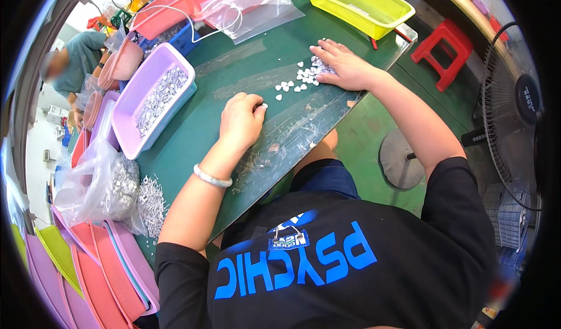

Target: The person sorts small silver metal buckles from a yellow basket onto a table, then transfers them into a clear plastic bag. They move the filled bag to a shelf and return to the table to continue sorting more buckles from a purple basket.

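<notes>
My left hand (pixel 241 118) is closed above the green tabletop, thumb and forefinger pinched on a small white piece (pixel 265 106) whose shape I cannot make out. Farther right, my right hand (pixel 346 67) lies flat with its fingers stretched out, partly covering a pile of small whitish, heart-shaped pieces (pixel 321 67). Several loose pieces (pixel 286 87) of the same kind are scattered between the two hands. Left of my left hand stands a purple plastic basket (pixel 130 121) with many small silvery-grey pieces (pixel 160 100) in it.
A yellow-green basket (pixel 356 9) stands at the far right of the table (pixel 228 75). A clear bag (pixel 96 186) of pieces and a heap of thin metal parts (pixel 152 206) lie at the left. A red stool (pixel 444 51), a fan (pixel 514 107) and a co-worker (pixel 82 60) are nearby.
</notes>
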Motion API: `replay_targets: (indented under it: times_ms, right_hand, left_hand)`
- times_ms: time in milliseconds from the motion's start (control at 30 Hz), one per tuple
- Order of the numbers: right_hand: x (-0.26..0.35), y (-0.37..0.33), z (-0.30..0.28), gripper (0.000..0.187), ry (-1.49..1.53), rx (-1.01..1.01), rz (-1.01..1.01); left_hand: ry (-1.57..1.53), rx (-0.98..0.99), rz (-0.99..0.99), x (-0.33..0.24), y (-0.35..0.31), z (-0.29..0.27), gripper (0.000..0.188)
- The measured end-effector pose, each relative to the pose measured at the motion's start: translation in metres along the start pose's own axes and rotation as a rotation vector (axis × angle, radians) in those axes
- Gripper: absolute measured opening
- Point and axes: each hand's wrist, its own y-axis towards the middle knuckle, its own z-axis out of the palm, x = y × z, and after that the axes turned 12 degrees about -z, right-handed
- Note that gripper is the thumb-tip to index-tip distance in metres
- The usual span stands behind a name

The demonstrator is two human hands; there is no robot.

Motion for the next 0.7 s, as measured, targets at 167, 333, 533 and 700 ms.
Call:
replay_targets:
  times_ms: [167, 333, 533, 700]
  right_hand:
    - [0.020, 0.007, 0.003, 0.062, 0.079, -0.045, -0.125]
    - [0.039, 0.022, 0.006, 0.073, 0.088, -0.117, -0.206]
    - [0.044, 0.035, 0.011, 0.044, 0.130, -0.185, -0.288]
    - [0.046, 0.034, 0.008, 0.024, 0.169, -0.267, -0.265]
  left_hand:
    - [-0.080, -0.014, 0.071, -0.013, 0.023, 0.022, 0.013]
    - [-0.169, -0.035, 0.103, -0.021, 0.035, 0.036, 0.012]
    - [-0.189, -0.069, -0.069, -0.023, 0.034, 0.033, 0.012]
    - [-0.238, -0.030, -0.129, -0.021, 0.028, 0.027, 0.014]
